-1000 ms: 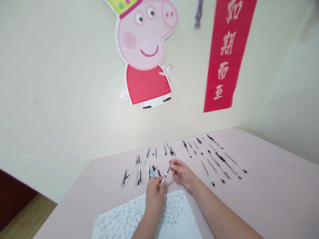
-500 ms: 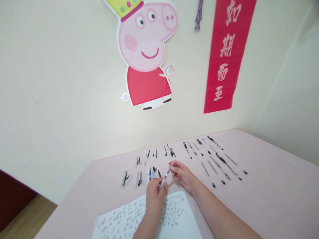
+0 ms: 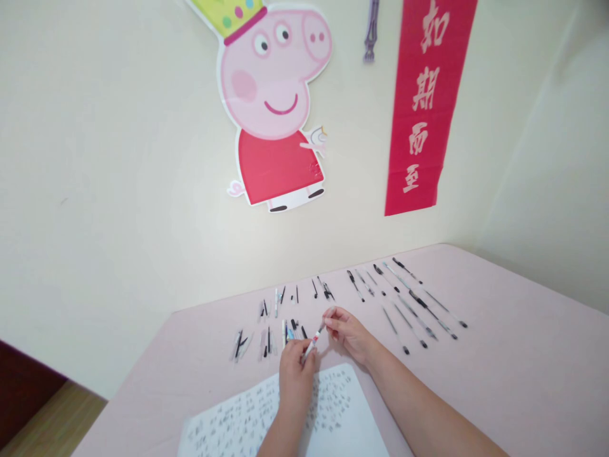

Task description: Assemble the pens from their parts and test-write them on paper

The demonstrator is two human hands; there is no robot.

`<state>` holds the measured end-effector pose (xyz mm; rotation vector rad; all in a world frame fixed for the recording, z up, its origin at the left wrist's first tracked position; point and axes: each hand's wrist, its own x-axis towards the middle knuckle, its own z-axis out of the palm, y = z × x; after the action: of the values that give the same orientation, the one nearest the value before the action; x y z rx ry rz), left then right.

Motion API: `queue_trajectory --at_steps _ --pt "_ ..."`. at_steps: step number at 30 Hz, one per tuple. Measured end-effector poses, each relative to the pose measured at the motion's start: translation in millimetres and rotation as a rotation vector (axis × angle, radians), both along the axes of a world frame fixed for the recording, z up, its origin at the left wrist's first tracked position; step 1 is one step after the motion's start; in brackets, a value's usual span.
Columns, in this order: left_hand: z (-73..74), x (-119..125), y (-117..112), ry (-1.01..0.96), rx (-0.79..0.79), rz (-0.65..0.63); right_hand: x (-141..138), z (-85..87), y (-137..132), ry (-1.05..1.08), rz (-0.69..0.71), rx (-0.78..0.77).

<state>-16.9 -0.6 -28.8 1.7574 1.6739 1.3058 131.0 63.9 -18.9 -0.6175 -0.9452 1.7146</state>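
White with red marks, a pen (image 3: 312,344) is slanting above the desk (image 3: 523,374), near the far edge of a handwritten sheet (image 3: 364,412). The left hand (image 3: 295,368) is keeping its fingers clamped on the lower barrel; the right hand (image 3: 347,331) is pinching the upper end, fingers together. Pen parts (image 3: 269,339) are lying toward the desk's far-left corner, slim pens (image 3: 420,301) toward its far-right corner. Beyond the far edge, a pig cutout (image 3: 278,168) and a red banner (image 3: 399,190) are hanging on the wall (image 3: 118,158).

Pen (image 3: 314,341) smooth plastic; sheet (image 3: 359,431) matt paper; tabletop (image 3: 523,381) smooth, matt; pig cutout (image 3: 280,168) faintly glossy.
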Motion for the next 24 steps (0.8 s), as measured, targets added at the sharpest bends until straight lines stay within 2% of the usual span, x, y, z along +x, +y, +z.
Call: queue_trajectory --at_steps 24 --pt "3.4 3.5 -2.2 -0.036 -0.025 -0.006 -0.2 3.3 -4.5 0.007 0.049 -0.004"
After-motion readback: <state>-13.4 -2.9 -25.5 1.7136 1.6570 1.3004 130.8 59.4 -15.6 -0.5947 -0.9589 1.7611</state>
